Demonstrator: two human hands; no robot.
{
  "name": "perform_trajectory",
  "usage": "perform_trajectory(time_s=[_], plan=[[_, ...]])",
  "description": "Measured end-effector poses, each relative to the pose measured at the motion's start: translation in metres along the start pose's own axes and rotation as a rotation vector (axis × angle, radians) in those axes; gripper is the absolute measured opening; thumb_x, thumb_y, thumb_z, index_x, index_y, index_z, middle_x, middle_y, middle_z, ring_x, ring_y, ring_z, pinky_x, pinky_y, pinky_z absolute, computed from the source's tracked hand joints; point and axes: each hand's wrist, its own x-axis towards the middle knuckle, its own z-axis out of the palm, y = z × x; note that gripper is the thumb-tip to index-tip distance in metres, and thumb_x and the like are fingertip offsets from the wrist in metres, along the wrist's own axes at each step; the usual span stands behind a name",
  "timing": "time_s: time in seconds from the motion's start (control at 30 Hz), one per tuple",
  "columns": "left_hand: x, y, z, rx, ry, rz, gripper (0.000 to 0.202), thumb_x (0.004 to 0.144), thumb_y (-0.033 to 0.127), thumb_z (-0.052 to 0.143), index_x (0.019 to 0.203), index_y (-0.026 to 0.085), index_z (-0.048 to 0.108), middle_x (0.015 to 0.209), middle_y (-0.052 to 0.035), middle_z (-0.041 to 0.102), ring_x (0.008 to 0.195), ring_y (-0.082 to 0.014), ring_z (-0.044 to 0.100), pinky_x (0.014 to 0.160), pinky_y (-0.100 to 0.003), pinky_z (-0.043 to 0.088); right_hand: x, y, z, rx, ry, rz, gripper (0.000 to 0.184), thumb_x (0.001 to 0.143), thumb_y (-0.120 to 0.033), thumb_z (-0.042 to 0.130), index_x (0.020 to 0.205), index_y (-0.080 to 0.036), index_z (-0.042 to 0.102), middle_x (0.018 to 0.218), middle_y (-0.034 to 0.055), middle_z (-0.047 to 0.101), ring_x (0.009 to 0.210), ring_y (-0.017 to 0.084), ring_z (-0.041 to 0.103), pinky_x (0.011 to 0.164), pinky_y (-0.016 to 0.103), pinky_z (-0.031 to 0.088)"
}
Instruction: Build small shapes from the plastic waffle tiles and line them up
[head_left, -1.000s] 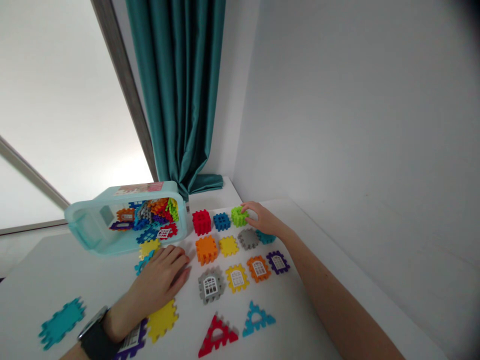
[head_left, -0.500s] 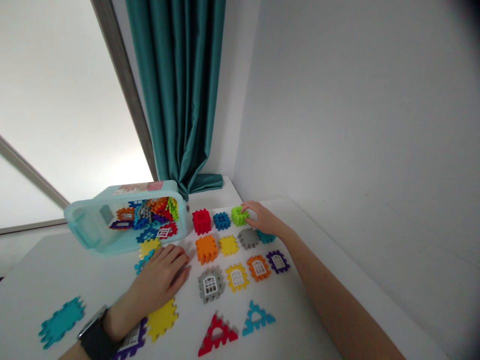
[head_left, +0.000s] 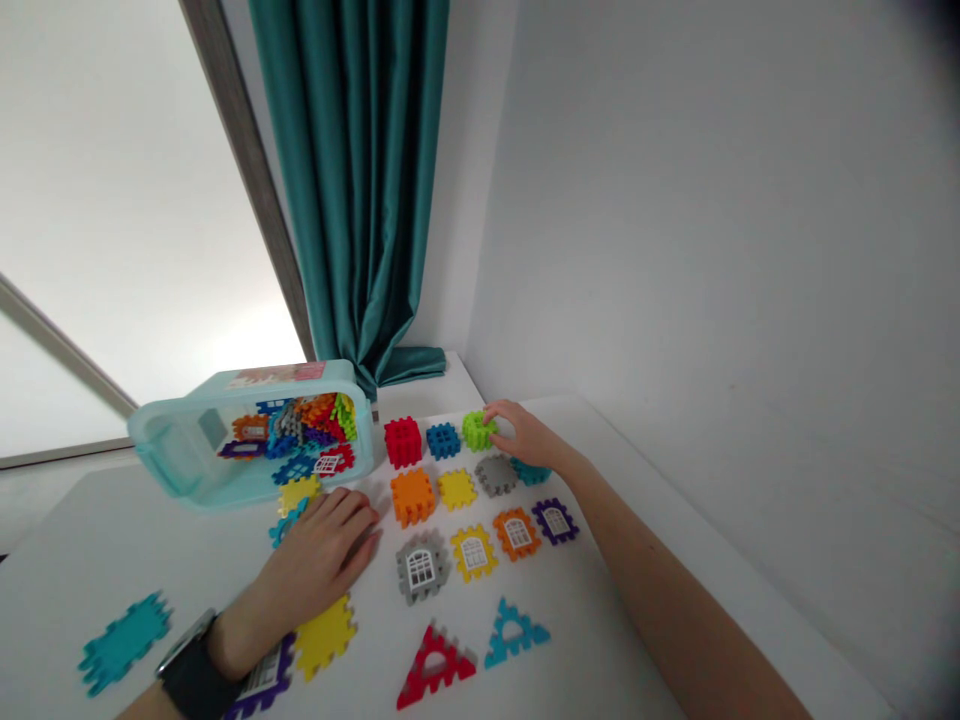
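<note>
A teal curtain [head_left: 352,170] hangs at the far end, its hem bunched on a white ledge [head_left: 439,375]. A white wall [head_left: 675,220] runs along the right, and a bright window [head_left: 127,220] fills the far left. A red triangle [head_left: 435,670] and a teal triangle [head_left: 516,635] lie flat near the worktop's [head_left: 127,540] front edge.

Slight head-camera drift: red triangle piece [head_left: 436,667] sits marginally higher in view.
</note>
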Motion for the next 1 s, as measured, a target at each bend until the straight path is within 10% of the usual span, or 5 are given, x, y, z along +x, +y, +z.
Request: perform_trajectory(time_s=[1.0], plan=[[0.0018,0.0008,-0.0024,-0.004,-0.019,-0.006,0.020,0.100,0.031,0.047,0.099,0.022,0.064,0.101,-0.0066,0.065,0.097,-0.0256,0.058,0.085,-0.039,0.043,-0.0007,-0.0005,-0.0004,0.024,-0.018,0.033,0.027,0.081,-0.015,0.057,0.106,-0.023,0.062,0.124,0.0086,0.065,0.122,0.024,0.059,0.110,0.048,0.042]])
